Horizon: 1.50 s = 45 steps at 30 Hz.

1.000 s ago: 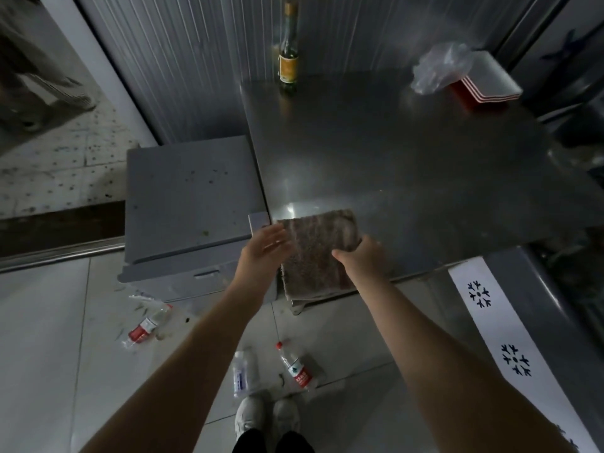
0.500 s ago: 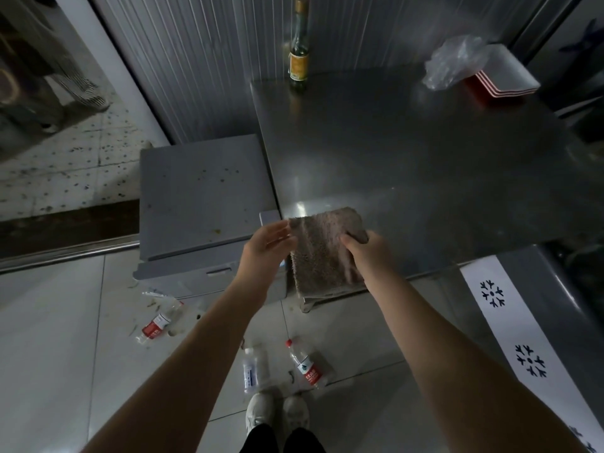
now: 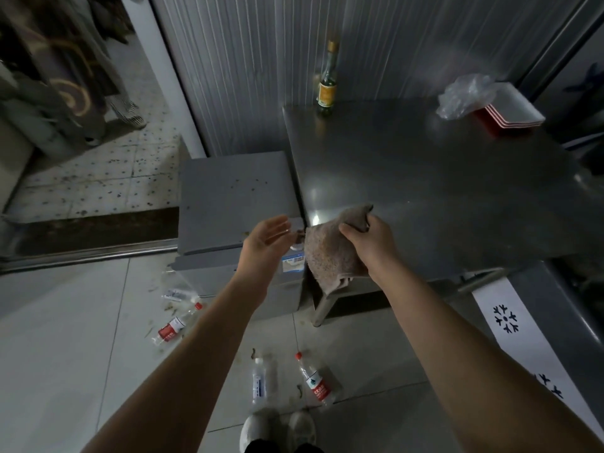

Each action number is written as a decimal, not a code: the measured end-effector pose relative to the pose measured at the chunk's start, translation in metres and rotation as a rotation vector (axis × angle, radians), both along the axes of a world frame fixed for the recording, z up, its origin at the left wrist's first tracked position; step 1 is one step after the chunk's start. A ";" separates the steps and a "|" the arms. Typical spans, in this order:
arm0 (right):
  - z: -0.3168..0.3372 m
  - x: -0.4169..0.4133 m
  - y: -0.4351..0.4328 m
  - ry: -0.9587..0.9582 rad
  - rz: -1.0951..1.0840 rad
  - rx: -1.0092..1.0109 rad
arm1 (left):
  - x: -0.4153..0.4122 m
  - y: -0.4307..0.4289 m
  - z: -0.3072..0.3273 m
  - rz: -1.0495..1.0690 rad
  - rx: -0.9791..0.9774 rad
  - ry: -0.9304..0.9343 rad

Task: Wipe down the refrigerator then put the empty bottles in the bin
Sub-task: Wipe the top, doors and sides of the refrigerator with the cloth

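My right hand [image 3: 371,246] grips a brown cloth [image 3: 330,253] at the near left corner of the steel-topped refrigerator [image 3: 425,178]; the cloth hangs over the edge. Just left of the cloth, my left hand [image 3: 264,243] is held open, palm up, holding nothing. Several empty plastic bottles lie on the tiled floor: a red-labelled one [image 3: 175,326] at left, a clear one [image 3: 260,382] and a red-capped one [image 3: 315,382] by my shoes, and another clear one [image 3: 178,294] near the grey unit. A glass bottle [image 3: 327,86] stands at the steel top's far left corner.
A low grey unit [image 3: 232,201] stands left of the steel top. A plastic bag [image 3: 464,94] and stacked white-and-red trays [image 3: 513,112] sit at the far right. A white strip with snowflake marks [image 3: 516,335] runs along the right. A doorway step [image 3: 91,230] is at left.
My left hand let go of the cloth and opened. My right hand bunched the cloth, which now droops over the edge instead of lying flat between both hands.
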State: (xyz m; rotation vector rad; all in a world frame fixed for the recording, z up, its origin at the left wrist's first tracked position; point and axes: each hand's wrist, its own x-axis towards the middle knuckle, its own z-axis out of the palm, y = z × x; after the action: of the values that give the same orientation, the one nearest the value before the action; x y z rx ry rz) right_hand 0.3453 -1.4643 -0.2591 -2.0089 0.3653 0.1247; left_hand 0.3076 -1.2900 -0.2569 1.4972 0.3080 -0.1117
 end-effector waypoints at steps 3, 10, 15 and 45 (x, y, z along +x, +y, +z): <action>0.010 -0.006 0.017 -0.010 -0.001 -0.010 | -0.009 0.017 0.010 0.015 -0.010 -0.023; 0.031 -0.015 0.077 -0.058 0.027 0.029 | -0.013 0.077 0.026 0.037 -0.003 -0.084; 0.035 -0.018 0.138 -0.080 -0.017 0.046 | -0.004 0.138 0.030 -0.011 -0.013 -0.114; -0.088 0.082 0.273 0.028 0.107 -0.406 | 0.097 0.266 -0.091 -0.068 0.004 0.137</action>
State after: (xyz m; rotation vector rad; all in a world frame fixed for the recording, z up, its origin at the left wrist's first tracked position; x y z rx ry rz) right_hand 0.4277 -1.1911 -0.3470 -2.4316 0.3187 0.1550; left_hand 0.4047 -1.0243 -0.3482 1.5075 0.3673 -0.2683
